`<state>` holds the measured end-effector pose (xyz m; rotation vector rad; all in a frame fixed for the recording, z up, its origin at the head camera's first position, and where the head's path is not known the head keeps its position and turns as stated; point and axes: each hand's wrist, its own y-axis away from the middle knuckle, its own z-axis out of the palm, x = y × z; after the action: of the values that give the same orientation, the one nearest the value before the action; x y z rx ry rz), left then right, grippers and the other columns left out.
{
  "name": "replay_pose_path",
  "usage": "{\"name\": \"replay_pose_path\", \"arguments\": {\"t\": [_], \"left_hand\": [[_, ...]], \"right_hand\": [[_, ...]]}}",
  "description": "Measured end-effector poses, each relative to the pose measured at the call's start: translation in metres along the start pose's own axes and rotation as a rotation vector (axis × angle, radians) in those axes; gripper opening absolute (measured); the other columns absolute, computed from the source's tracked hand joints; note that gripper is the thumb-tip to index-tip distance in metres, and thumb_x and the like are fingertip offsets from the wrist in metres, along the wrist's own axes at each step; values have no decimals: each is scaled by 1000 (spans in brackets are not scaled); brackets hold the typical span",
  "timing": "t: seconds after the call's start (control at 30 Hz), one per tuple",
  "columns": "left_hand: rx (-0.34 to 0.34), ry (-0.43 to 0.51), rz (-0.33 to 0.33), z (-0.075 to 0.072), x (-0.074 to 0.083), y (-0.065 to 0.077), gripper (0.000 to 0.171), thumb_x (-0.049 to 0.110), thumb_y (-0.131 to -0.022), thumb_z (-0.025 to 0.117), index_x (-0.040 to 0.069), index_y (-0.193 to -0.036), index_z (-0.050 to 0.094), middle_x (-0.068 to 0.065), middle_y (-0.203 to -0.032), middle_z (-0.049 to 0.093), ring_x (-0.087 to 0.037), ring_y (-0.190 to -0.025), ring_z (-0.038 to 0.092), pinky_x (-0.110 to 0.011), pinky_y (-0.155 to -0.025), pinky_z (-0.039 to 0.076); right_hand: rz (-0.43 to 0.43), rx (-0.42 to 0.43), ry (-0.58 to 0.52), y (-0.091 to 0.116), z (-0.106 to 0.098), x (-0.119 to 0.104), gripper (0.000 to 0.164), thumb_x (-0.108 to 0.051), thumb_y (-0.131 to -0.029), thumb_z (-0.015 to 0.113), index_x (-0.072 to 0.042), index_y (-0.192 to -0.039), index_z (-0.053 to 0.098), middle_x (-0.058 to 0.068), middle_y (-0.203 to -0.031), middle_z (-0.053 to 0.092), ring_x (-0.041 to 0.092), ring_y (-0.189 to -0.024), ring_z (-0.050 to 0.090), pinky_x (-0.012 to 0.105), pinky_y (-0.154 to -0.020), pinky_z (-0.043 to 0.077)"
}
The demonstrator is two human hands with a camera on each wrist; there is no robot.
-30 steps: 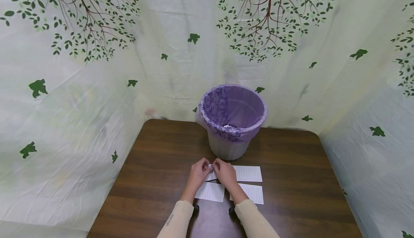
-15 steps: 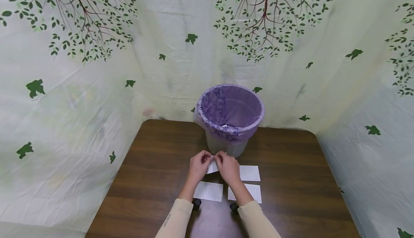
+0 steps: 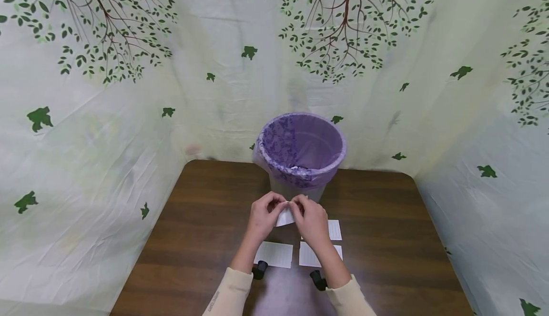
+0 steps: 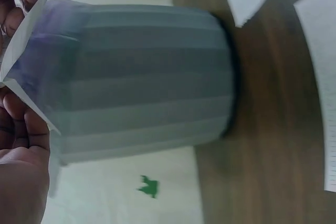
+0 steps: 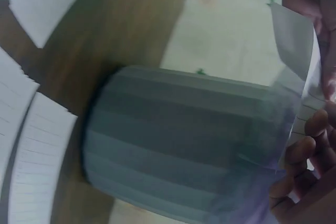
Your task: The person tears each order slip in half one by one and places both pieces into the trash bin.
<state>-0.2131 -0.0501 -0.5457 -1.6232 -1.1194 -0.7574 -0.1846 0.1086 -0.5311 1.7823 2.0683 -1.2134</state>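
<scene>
A small piece of white lined paper (image 3: 285, 218) is held up in front of the bin, pinched by both hands along its top edge. My left hand (image 3: 263, 217) grips it on the left and my right hand (image 3: 311, 219) on the right, fingertips close together. In the left wrist view the paper (image 4: 30, 32) bends into a V between the hands. Its ruled face shows near the right fingers in the right wrist view, where the plain side of the paper (image 5: 293, 40) angles away. Behind stands a grey bin (image 4: 152, 82) with a purple liner (image 3: 328, 142).
Three lined paper pieces lie on the brown table (image 3: 386, 254): one front left (image 3: 273, 255), one front right (image 3: 308, 255) and one back right (image 3: 335, 230), partly behind the right arm. Something white (image 3: 296, 167) lies inside the bin. A leaf-printed cloth (image 3: 214, 125) surrounds the table.
Both hands have lifted the paper from the back-left spot on the table and moved it up toward the bin. The head view has shifted slightly right.
</scene>
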Motion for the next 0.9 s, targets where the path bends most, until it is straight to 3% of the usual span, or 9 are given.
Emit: {"name": "replay_pose_path", "arguments": {"t": [0.27,0.47,0.63,0.77,0.9], "left_hand": [[-7,41,129,-4,29,0,7,14,-93,80,10,-91,75,-4,-85,72,-6,-76,59,-19,-66,47],[-18,40,230,-3,38,0,7,9,-93,79,9,-90,72,-5,-83,70,-13,-74,59,-19,-63,45],[-19,59,248,-1,40,1,8,8,-93,79,10,-89,71,-4,-83,68,-12,-74,59,-19,-61,46],[-21,97,236,1,42,2,8,9,-94,78,11,-89,71,-5,-83,69,-8,-76,61,-19,-62,49],[-21,130,210,2,45,2,7,11,-95,77,11,-90,72,-6,-85,70,-11,-77,63,-20,-63,52]], "right_hand": [[-27,47,-61,-1,-28,-16,10,-21,-98,76,-16,-90,73,-6,-64,52,4,-60,42,26,-62,36],[-17,48,-100,-1,-39,-18,10,-18,-95,78,-14,-88,73,-6,-62,51,4,-58,41,26,-62,34],[3,36,-122,0,-44,-20,9,-16,-95,77,-14,-87,73,-6,-63,51,3,-59,40,25,-63,34],[18,35,-207,0,-47,-21,10,-12,-95,77,-13,-86,73,-7,-63,50,2,-58,40,25,-63,35],[54,13,-294,0,-50,-23,11,-11,-96,76,-13,-86,73,-6,-63,52,2,-57,42,24,-62,36]]}}
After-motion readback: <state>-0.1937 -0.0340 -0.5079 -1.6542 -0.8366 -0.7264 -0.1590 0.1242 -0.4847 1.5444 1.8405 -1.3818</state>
